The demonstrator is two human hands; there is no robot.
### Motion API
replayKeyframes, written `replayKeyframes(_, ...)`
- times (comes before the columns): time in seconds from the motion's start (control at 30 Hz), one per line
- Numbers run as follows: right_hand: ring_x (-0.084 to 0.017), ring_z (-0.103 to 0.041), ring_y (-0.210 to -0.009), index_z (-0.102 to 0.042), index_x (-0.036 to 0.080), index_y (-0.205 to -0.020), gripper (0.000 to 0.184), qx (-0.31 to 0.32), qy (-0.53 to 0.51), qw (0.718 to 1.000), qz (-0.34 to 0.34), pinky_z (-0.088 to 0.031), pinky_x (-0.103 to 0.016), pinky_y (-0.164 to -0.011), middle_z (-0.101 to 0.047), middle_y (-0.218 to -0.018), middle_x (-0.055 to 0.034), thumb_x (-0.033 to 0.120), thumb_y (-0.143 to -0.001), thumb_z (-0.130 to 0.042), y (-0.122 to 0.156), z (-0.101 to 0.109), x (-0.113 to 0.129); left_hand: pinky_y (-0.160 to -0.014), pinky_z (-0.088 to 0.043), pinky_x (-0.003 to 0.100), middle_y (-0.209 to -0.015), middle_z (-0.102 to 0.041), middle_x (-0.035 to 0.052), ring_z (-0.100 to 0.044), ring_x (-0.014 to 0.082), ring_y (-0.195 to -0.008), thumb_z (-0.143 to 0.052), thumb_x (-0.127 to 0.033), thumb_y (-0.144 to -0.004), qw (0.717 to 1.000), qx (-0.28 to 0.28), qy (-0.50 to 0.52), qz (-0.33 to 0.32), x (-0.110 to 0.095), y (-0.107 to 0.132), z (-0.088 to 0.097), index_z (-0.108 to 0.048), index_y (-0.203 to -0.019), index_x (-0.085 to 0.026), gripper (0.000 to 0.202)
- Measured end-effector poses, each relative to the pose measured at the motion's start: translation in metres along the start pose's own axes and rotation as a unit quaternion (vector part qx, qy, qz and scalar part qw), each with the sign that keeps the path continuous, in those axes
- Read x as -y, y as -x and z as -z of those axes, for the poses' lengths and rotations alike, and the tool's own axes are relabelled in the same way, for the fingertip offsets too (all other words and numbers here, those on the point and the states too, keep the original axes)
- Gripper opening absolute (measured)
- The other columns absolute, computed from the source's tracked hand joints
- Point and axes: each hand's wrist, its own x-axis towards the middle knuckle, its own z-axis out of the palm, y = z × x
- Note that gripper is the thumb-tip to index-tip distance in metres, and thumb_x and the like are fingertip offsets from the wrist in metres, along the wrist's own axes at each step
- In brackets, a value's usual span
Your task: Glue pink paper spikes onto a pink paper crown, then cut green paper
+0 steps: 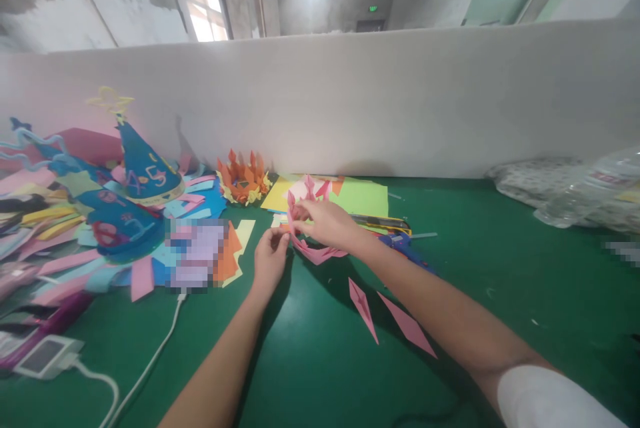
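Head view: both hands meet at the left side of the pink paper crown [323, 255], above the green table [310, 355].
Left hand [271, 256]: thumb and forefinger are pinched on the outer left edge of the crown.
Right hand [325, 220]: its bent fingers and thumb close on the same left wall from above — the exact contact is partly hidden.
Crown's ring: it extends rightward from the grip, below the right hand, with points upward.
Pink diamonds: one creased piece [363, 309] and one wider piece [409, 324] lie nearer to the person, apart from the crown.
Behind the grip: yellow-green sheets [367, 195] and a cutter knife [384, 222].
Farther left: an orange crown [243, 183] and a blue cone hat [143, 165].
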Motion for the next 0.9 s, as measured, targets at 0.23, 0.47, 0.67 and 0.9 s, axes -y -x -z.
replayKeyframes(0.23, -0.017, -0.058, -0.065, -0.065, 0.018, -0.077, 0.025, -0.018, 0.130, 0.989, -0.070, -0.033, -0.025, -0.057, -0.065, -0.071, -0.0055, 0.024, -0.087, -0.043, 0.053, 0.015, -0.032, -0.071, -0.045, 0.025, -0.084, -0.056, 0.0032, -0.055, 0.0133, -0.077, -0.050, -0.024, -0.083, 0.981, -0.085, -0.059, -0.166, -0.019, 0.018, -0.006, -0.054, -0.086, -0.017, 0.009)
replayKeyframes(0.47, -0.020, -0.058, -0.083, -0.064, 0.016, -0.097, 0.025, 0.021, 0.150, 0.988, -0.029, -0.039, -0.026, -0.070, -0.065, -0.090, -0.0101, 0.013, -0.086, -0.043, 0.088, -0.041, -0.053, -0.066, -0.048, 0.024, -0.103, -0.060, 0.0062, -0.056, 0.0105, -0.065, -0.050, -0.023, -0.085, 0.927, 0.104, -0.201, -0.299, -0.032, 0.043, -0.019, -0.051, -0.109, -0.020, 0.024)
replayKeyframes(0.67, -0.020, -0.055, -0.080, -0.063, 0.015, -0.089, 0.021, -0.004, 0.153, 0.988, 0.028, -0.038, -0.028, -0.068, -0.064, -0.085, -0.0073, 0.009, -0.084, -0.044, 0.097, -0.060, -0.062, -0.072, -0.049, 0.028, -0.091, -0.062, 0.0053, -0.060, 0.0156, -0.081, -0.041, -0.018, -0.089, 0.903, 0.170, -0.259, -0.298, -0.021, 0.039, -0.021, -0.051, -0.103, -0.019, 0.017)
replayKeyframes(0.9, -0.018, -0.056, -0.080, -0.062, 0.018, -0.081, 0.016, -0.059, 0.003, 0.998, -0.014, -0.040, -0.029, -0.071, -0.064, -0.082, -0.0037, 0.016, -0.084, -0.046, 0.117, -0.036, -0.063, -0.077, -0.047, 0.026, -0.100, -0.060, 0.0067, -0.058, 0.0148, -0.089, -0.044, -0.018, -0.087, 0.922, 0.140, -0.205, -0.299, -0.037, 0.043, -0.018, -0.056, -0.090, -0.019, 0.013)
